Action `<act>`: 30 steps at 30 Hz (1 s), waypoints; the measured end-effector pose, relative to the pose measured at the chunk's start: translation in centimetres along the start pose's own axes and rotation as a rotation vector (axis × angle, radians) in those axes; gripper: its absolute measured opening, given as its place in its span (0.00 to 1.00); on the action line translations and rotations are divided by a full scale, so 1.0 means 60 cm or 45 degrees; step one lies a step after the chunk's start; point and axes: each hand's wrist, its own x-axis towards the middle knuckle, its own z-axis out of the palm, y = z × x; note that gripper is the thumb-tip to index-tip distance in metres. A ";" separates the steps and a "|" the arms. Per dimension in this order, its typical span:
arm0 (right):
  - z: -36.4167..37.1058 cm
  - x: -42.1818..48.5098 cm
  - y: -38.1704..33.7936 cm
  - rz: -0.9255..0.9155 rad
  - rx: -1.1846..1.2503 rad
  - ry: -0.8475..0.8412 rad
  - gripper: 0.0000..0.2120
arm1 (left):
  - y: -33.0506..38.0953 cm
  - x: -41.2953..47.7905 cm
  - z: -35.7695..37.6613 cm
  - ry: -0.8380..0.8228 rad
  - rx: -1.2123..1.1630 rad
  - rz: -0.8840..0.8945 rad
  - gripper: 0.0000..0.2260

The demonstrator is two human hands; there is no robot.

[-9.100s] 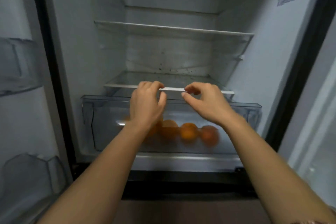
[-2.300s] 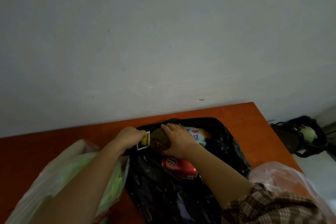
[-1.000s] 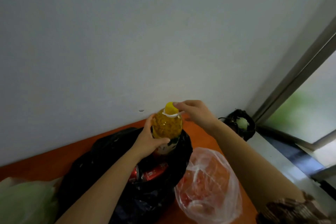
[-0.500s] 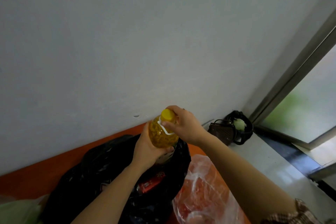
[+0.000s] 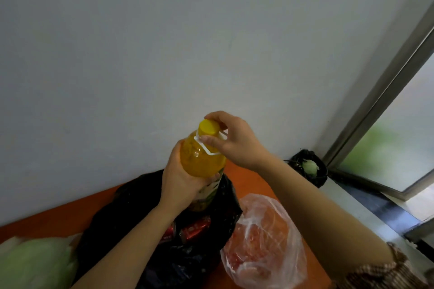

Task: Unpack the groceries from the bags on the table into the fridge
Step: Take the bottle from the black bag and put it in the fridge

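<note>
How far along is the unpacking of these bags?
Done: the yellow-capped plastic bottle of orange drink is lifted from the black plastic bag. In hand: the left hand grips its body, the right hand pinches its neck. Left: red cans in that bag, the clear bag of reddish produce and the bag of green vegetables on the orange table. The fridge is out of view.

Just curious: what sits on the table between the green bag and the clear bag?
The head view shows a black bag between the green bag and the clear bag, with red cans inside it.
</note>
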 end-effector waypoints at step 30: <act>-0.444 -0.696 -0.165 0.641 -0.513 0.718 0.20 | 0.404 -0.430 0.338 -1.131 -0.399 0.582 0.39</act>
